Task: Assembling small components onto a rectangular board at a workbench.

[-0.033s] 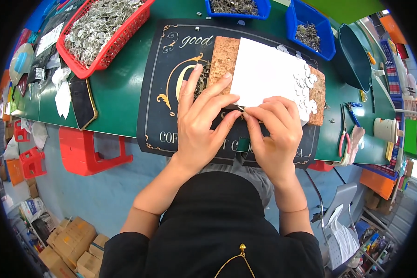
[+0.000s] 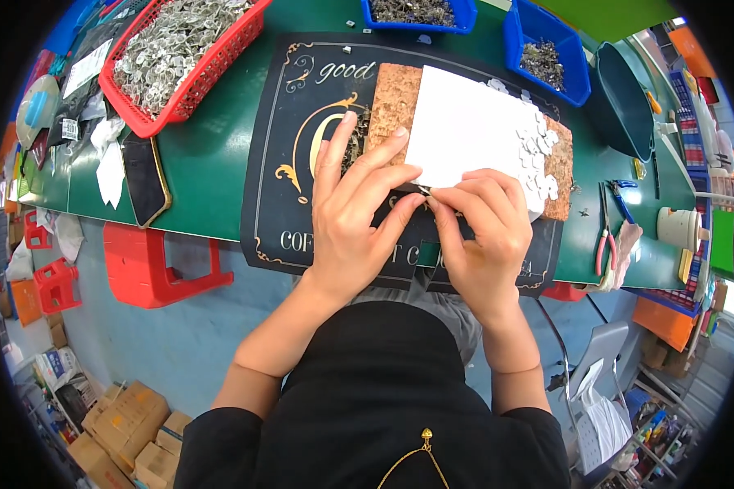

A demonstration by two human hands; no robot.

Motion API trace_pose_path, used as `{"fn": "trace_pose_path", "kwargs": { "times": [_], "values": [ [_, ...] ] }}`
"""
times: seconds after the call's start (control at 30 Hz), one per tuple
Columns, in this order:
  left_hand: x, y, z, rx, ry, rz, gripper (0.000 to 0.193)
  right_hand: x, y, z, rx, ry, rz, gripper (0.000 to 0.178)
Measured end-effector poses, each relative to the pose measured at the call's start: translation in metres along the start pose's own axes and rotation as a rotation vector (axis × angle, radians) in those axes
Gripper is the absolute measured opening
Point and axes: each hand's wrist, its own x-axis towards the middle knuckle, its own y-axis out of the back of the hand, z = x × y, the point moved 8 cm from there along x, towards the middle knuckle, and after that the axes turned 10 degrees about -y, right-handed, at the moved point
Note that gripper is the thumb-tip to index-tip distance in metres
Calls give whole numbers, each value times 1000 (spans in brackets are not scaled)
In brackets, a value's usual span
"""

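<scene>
My left hand (image 2: 347, 216) and my right hand (image 2: 485, 232) meet at the lower edge of a white sheet (image 2: 461, 130). Thumb and index finger of each are pinched together around something tiny between them, too small to name. The other left fingers spread upward, while the right ones curl. The sheet lies on a brown cork-like board (image 2: 393, 102), with several small white pieces (image 2: 537, 155) scattered along its right side. Small dark metal pieces (image 2: 355, 147) form a pile beside the board, partly behind my left fingers. Beneath lies a dark printed mat (image 2: 281, 220).
On the green table (image 2: 212, 179) stand a red basket (image 2: 196, 85) of flat silvery pieces and two blue bins (image 2: 575, 85) of small metal parts. At right are a dark green basin (image 2: 620, 106), red-handled pliers (image 2: 605, 248) and a white cup (image 2: 678, 228). Red stools (image 2: 139, 265) stand below.
</scene>
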Motion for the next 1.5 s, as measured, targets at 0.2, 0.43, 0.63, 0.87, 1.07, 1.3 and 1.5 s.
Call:
{"fn": "trace_pose_path", "kwargs": {
  "times": [0.2,0.43,0.63,0.87,1.07,1.3,1.5],
  "values": [
    [2,-1,7,35,-14,14,24,-1,3,4,47,26,67,18],
    [4,-6,8,84,-63,68,19,2,4,7,44,32,72,18],
    [7,0,7,209,-127,77,17,6,2,2,53,9,22,12],
    [4,2,6,213,-122,118,23,5,-2,-2,34,19,16,7],
    [-10,-4,29,260,-191,100,14,-9,14,-4,79,77,56,9],
    [33,110,-38,420,52,278,22,-26,60,19,174,-87,157,18],
    [58,213,-200,1333,238,-12,28,-54,119,123,2,-454,337,14]
  ]
}}
